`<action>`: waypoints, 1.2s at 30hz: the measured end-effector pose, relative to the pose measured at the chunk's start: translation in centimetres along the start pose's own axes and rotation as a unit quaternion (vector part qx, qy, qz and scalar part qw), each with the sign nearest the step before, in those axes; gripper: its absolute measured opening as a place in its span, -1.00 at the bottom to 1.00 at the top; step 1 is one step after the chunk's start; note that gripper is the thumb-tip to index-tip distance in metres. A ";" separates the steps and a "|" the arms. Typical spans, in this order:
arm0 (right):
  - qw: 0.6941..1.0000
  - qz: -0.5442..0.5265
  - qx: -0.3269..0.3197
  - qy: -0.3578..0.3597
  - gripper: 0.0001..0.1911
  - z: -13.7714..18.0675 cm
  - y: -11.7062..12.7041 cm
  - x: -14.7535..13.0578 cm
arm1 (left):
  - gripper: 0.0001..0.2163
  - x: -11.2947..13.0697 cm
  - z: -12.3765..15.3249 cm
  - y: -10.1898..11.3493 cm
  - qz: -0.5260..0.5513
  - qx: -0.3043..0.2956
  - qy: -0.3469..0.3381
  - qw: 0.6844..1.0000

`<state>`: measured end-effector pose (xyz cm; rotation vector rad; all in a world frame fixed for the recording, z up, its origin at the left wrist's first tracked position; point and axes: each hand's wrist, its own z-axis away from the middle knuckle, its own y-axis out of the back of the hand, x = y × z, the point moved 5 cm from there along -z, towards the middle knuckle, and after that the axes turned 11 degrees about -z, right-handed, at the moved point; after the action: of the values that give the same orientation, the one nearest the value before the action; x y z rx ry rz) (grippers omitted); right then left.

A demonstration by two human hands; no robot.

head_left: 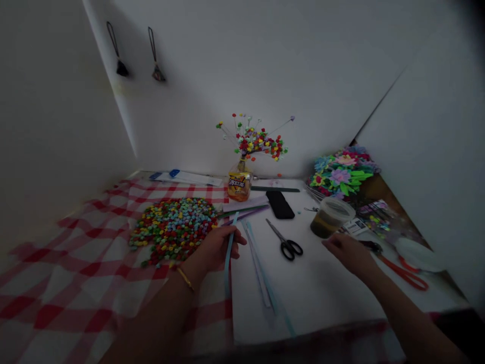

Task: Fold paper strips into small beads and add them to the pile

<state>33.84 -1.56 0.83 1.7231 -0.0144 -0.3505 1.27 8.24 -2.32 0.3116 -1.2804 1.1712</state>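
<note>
My left hand (pixel 217 247) is closed round a long light-blue paper strip (pixel 228 263) that runs from near the pile toward me. A heap of small coloured paper stars (pixel 174 227) lies just left of that hand on the red-and-white checked cloth (pixel 76 263). My right hand (pixel 348 253) rests palm down on the white sheet (pixel 314 288), fingers loosely curled, next to a lidded plastic tub (pixel 329 216). I see nothing in it. Black-handled scissors (pixel 286 242) lie between the two hands. More paper strips (pixel 261 268) lie on the white sheet.
A small bottle (pixel 239 183) holding wire stems with coloured stars stands at the back. A black phone (pixel 279 204) lies beside it. Paper flowers (pixel 341 174) sit at the back right. Orange-handled scissors (pixel 401 270) and a white plate (pixel 417 253) lie at the right edge.
</note>
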 end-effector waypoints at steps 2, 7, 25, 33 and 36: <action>0.998 0.031 0.051 -0.020 -0.65 1.4 0.4 1.2 | -0.81 -0.1 -0.1 0.1 -0.003 0.001 -0.007 1.000; 0.987 -0.115 -0.053 0.098 -0.54 7.0 -1.9 -5.3 | -0.83 -0.5 -0.6 0.8 -0.016 0.005 -0.017 1.000; 0.914 -0.130 0.143 0.356 -0.64 0.4 1.7 -17.9 | -0.76 -0.6 0.2 -0.1 -0.088 -0.127 -0.034 0.987; 0.885 -0.135 0.130 0.427 -0.86 -2.2 -1.4 -21.1 | -0.73 -0.7 0.8 -0.6 -0.101 -0.152 -0.011 0.983; 0.889 -0.166 0.161 0.396 -0.92 -2.2 -1.2 -20.1 | -0.74 -0.5 0.7 -0.6 -0.080 -0.125 -0.012 0.989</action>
<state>15.03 4.90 4.51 2.0913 0.8710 0.1437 1.44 7.14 -2.25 0.2389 -1.3795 0.8636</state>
